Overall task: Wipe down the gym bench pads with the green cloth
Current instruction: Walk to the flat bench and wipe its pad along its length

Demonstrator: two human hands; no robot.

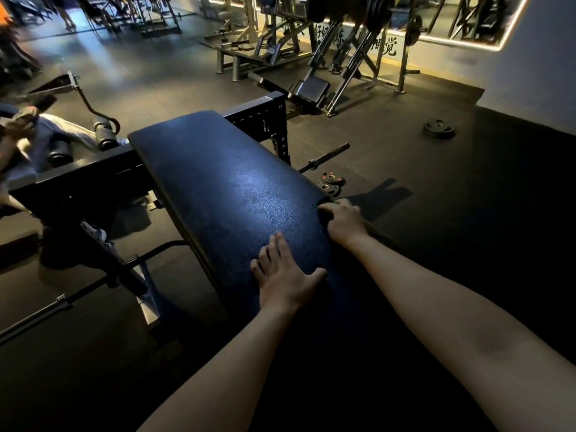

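Two bare forearms reach in from the bottom edge of the frame, the left forearm (224, 363) from lower centre and the right forearm (452, 307) from the lower right. The left hand (285, 280) lies flat on the near end of the bench pad (224, 182), fingers straight and slightly spread, thumb out to the right, holding nothing. The right hand (343, 221) sits a little higher in the frame, at the pad's right edge, with its fingers curled down over that edge. Only a thin sliver of the green cloth (336, 201) shows, at the knuckles on the far side of this hand; the rest is hidden under the curled fingers, so the cloth lies between the hand and the pad's side.

The pad is dark and glossy and runs from centre frame toward the upper left, where it meets a black steel frame (258, 115). Just right of the pad, on the dark floor (467, 188), lie small weight plates (331, 183) and a barbell (325, 157). A larger plate (439, 128) lies well apart, toward the right. Weight machines (343, 57) stand along the top of the frame.
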